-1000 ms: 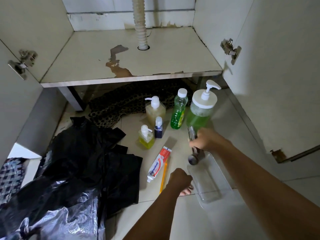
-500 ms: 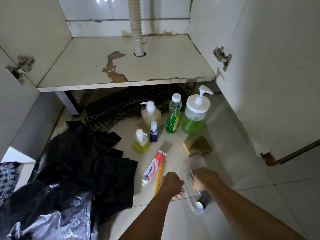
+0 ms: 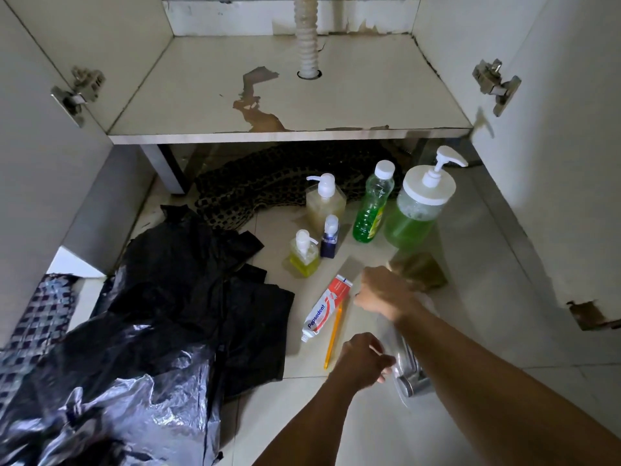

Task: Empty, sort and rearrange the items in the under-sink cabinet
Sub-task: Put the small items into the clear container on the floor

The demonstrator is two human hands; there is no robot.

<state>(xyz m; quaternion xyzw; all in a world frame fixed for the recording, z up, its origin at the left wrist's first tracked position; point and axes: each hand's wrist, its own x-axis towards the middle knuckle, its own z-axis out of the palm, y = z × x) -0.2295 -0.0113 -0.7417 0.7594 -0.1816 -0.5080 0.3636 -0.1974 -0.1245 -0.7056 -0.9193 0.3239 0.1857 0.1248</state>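
Observation:
The cabinet floor (image 3: 353,95) is bare apart from the drain hose (image 3: 307,38). On the tiles stand a big green pump jar (image 3: 416,210), a green bottle (image 3: 373,210), an amber pump bottle (image 3: 324,203), a small yellow pump bottle (image 3: 304,253) and a small blue bottle (image 3: 330,237). A toothpaste tube (image 3: 324,311) lies beside a yellow stick (image 3: 333,338). My left hand (image 3: 363,361) grips the near edge of a clear plastic tray (image 3: 403,396) holding a metal fitting (image 3: 411,378). My right hand (image 3: 383,294), blurred and loosely curled, hovers near the toothpaste with nothing seen in it.
A brown sponge (image 3: 420,269) lies just beyond my right hand. Black plastic bags (image 3: 168,314) cover the floor at left, with a checked cloth (image 3: 37,317) at the edge. A spotted cloth (image 3: 268,186) lies under the cabinet. Both cabinet doors (image 3: 571,146) stand open.
My right hand let go of the metal fitting in the tray and moved forward and left toward the toothpaste. My left hand stays on the tray's edge.

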